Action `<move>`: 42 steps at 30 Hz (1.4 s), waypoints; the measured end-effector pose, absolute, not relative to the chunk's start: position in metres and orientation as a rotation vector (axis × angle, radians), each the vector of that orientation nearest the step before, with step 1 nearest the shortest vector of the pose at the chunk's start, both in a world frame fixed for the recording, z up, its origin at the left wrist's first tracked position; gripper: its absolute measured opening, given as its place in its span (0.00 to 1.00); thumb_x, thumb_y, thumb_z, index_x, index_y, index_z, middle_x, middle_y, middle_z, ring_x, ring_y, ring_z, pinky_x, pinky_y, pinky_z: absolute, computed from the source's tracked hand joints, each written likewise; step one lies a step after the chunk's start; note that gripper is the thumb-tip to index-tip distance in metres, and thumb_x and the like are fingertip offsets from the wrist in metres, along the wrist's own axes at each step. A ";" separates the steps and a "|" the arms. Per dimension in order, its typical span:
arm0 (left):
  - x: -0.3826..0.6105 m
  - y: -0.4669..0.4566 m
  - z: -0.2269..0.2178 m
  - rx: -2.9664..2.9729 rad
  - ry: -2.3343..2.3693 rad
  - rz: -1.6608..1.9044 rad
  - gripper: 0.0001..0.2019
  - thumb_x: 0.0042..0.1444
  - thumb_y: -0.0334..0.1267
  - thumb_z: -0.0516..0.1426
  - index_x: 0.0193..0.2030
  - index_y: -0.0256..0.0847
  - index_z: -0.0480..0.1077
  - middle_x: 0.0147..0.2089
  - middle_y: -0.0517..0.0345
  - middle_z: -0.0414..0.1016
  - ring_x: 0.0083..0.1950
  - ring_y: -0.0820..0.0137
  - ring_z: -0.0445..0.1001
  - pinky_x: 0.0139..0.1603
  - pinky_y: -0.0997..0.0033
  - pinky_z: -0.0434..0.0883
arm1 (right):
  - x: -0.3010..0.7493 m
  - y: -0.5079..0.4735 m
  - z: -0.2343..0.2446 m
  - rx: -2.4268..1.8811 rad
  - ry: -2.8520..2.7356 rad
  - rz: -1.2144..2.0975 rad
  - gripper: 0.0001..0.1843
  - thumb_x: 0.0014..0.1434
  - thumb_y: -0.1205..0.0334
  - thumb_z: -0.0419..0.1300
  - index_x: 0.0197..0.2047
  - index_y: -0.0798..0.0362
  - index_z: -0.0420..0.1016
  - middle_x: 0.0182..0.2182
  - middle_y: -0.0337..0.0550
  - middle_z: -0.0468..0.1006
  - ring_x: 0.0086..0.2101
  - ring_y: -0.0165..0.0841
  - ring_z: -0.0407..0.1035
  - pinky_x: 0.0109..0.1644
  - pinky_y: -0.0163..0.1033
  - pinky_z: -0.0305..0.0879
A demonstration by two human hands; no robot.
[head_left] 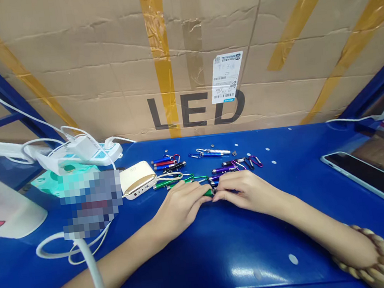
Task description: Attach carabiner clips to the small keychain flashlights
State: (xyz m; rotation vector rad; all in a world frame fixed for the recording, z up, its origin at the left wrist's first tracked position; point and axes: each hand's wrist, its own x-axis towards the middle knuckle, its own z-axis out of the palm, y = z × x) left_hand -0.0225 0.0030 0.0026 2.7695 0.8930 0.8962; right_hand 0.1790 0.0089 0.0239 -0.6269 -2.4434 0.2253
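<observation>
Blue bench [205, 262], lower frame, carrying everything listed. Cardboard carton [101, 80] printed "LED", upper frame, behind it. Tablet [373, 183], right. Power bank [137, 180], left of centre. Carabiner keychain penlights [224, 169], scattered centre. Left hand [180, 207] and right hand [249, 193]: each grip clenched on one green penlight [208, 192], lower centre, pinched from both sides, which steadies it between them.

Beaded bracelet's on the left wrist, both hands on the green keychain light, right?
No: the beaded bracelet is on the right wrist, not the left, as the head view shows. The rest holds: the left hand and right hand are both on the green keychain light.
</observation>
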 end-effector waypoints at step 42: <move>-0.013 0.010 0.013 1.719 1.295 1.099 0.06 0.58 0.39 0.48 0.33 0.43 0.53 0.30 0.64 0.59 0.30 0.72 0.61 0.35 0.71 0.60 | 0.162 -0.002 0.020 -0.897 -2.536 0.262 0.17 0.51 0.47 0.62 0.40 0.49 0.74 0.39 0.39 0.74 0.41 0.33 0.66 0.45 0.40 0.54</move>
